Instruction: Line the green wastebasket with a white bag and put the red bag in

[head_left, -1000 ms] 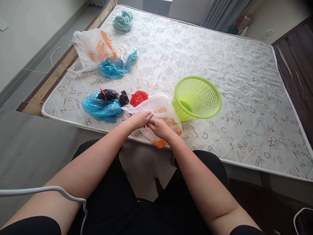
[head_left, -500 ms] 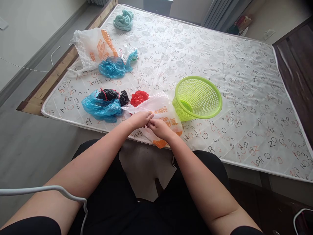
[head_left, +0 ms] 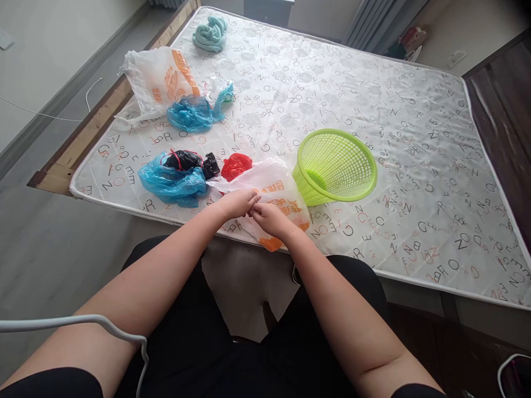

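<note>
My left hand (head_left: 239, 203) and my right hand (head_left: 270, 218) meet at the fingertips over the near edge of the mattress. Both have their fingers curled in, and whatever may be between them is hidden. Under and behind them spreads a white plastic bag (head_left: 271, 176) with orange print. Touching its far side is a crumpled red plastic bag (head_left: 236, 166). To the left lies a blue plastic bag (head_left: 170, 185) with a black plastic bag (head_left: 185, 160) bunched on it. A green mesh basket (head_left: 336, 166) leans on its side to the right of the white bag.
The letter-patterned mattress (head_left: 415, 221) lies in front of me, with a wooden bed frame (head_left: 97, 121) along its left. Farther back are another printed plastic bag (head_left: 153, 77), a second blue bag (head_left: 191, 115) and a teal cloth (head_left: 210, 34). A pale cable (head_left: 83, 319) crosses my left arm.
</note>
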### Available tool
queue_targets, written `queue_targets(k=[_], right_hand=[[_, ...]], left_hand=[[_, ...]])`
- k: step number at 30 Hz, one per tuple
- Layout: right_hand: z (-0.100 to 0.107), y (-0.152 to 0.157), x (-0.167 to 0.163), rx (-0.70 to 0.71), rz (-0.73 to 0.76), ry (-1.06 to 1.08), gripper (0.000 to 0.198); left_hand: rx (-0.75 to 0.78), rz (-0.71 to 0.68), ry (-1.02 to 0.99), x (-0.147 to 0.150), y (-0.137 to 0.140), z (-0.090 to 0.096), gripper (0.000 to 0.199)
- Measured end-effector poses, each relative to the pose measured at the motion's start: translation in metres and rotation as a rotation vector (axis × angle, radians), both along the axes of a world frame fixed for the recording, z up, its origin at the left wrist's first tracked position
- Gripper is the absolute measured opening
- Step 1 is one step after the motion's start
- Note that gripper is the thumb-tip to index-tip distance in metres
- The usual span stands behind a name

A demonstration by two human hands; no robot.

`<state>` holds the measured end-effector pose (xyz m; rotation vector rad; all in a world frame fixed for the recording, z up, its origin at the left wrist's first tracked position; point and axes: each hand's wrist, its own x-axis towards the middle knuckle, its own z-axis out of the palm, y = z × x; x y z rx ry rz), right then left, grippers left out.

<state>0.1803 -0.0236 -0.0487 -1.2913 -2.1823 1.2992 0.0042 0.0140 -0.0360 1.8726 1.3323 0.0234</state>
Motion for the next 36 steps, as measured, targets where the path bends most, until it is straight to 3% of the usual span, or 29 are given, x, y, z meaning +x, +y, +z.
queue_targets(k=[10,22,36], right_hand=[[0.0023,0.0009,-0.0003,0.014,-0.014,0.061,0.024],[0.0034,0.004,-0.0013,0.054,-0.166,0.047,0.022],[-0.0036,0.0009,-0.0005,0.032,-0.053,0.04,0.02]], left_hand=[[0.104,0.077,0.085,-0.0028,0.0072,0.0035,0.044],[0.143,0.122,0.182,-0.0049,0.0079,0.0037,0.04],[0.112,0.115,0.177,-0.0026,0.0065,0.0051,0.042]])
